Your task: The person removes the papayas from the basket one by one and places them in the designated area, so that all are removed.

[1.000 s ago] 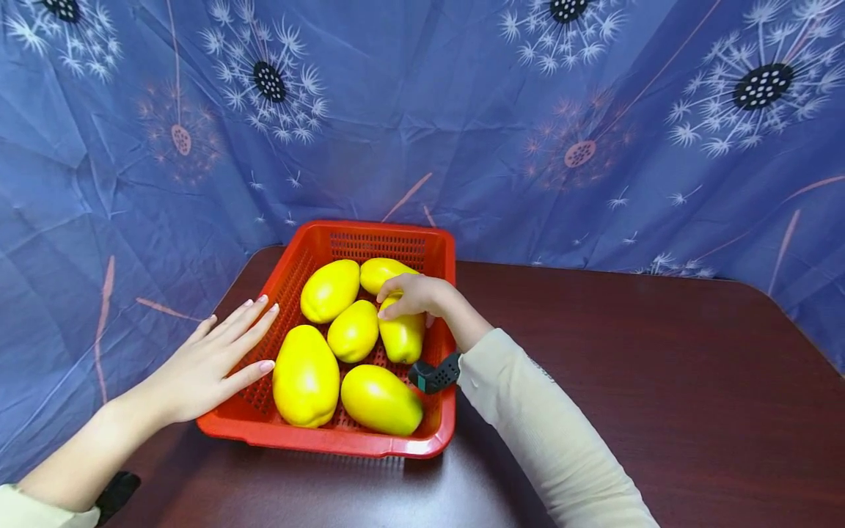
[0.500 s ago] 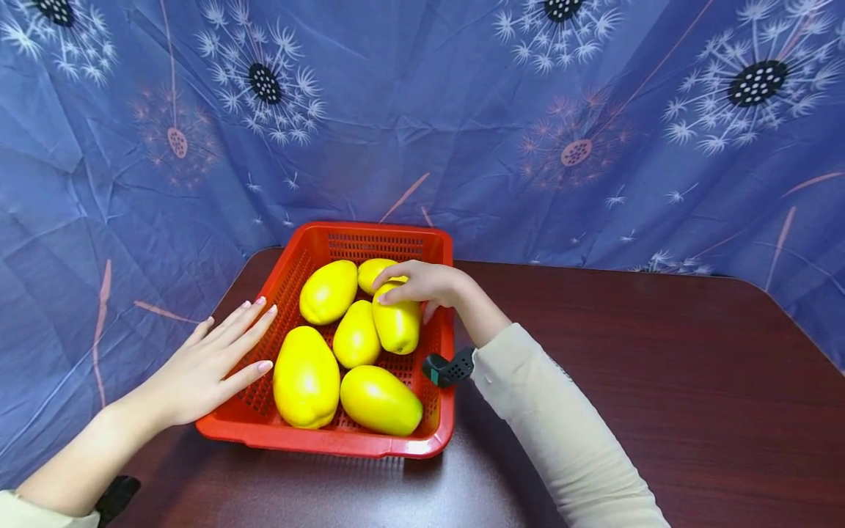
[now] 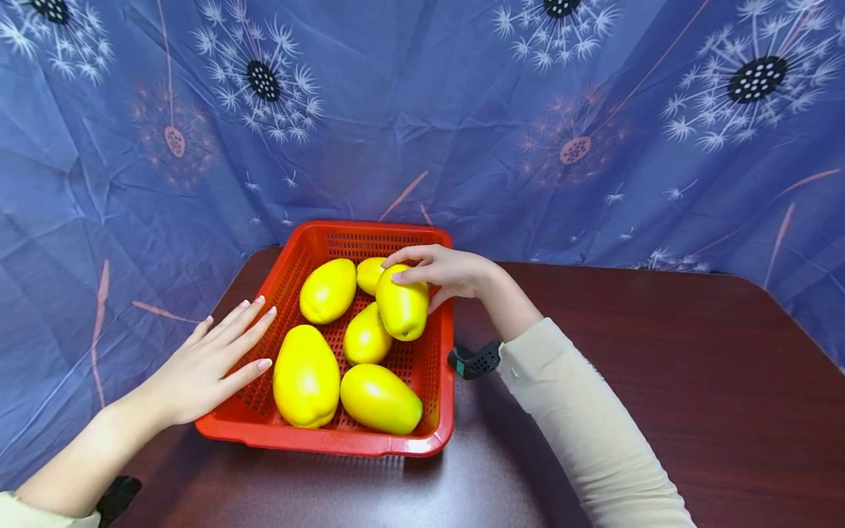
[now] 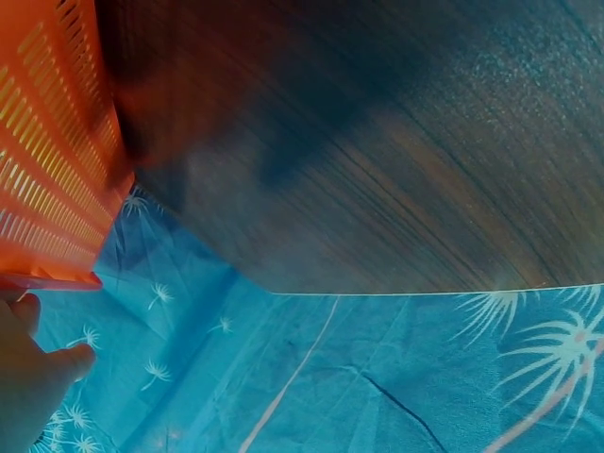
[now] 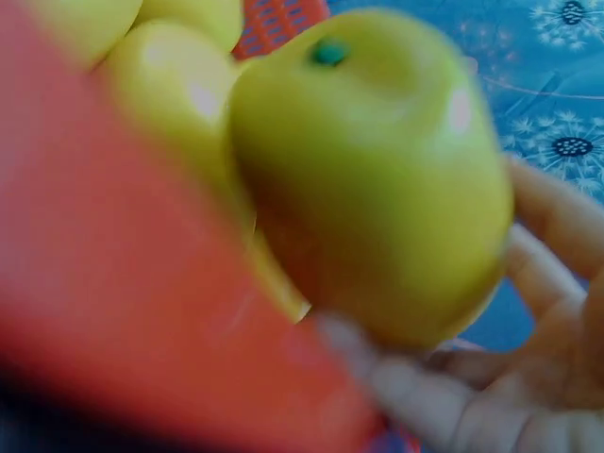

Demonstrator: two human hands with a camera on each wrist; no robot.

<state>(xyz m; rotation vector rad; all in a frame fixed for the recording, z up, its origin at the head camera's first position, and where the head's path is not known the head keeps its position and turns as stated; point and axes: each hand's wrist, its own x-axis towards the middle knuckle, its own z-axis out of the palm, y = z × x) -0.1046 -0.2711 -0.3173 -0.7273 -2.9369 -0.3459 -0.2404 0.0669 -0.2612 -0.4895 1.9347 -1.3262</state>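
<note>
My right hand (image 3: 455,273) grips a yellow mango (image 3: 403,304) with its fingers and thumb, above the right side of a red plastic basket (image 3: 330,444). In the right wrist view this mango (image 5: 377,179) shows a small green spot at its end. Below and beside it lie other yellow fruits: one mango (image 3: 367,336) partly covered by the held one, another (image 3: 381,400) near the front, and a larger one (image 3: 306,378) at front left. My left hand (image 3: 205,374) rests on the basket's left rim with straight fingers, spread apart, holding nothing.
A dark brown wooden table (image 3: 627,381) bears the basket and stretches off to the right. Behind it hangs a blue curtain (image 3: 409,110) with dandelion prints. Two more yellow fruits, one of them a mango (image 3: 328,291), lie at the basket's back.
My right hand has lifted the mango from the basket's right side, moving up and slightly right. The fruit next to it has shifted right. My left hand stays in place.
</note>
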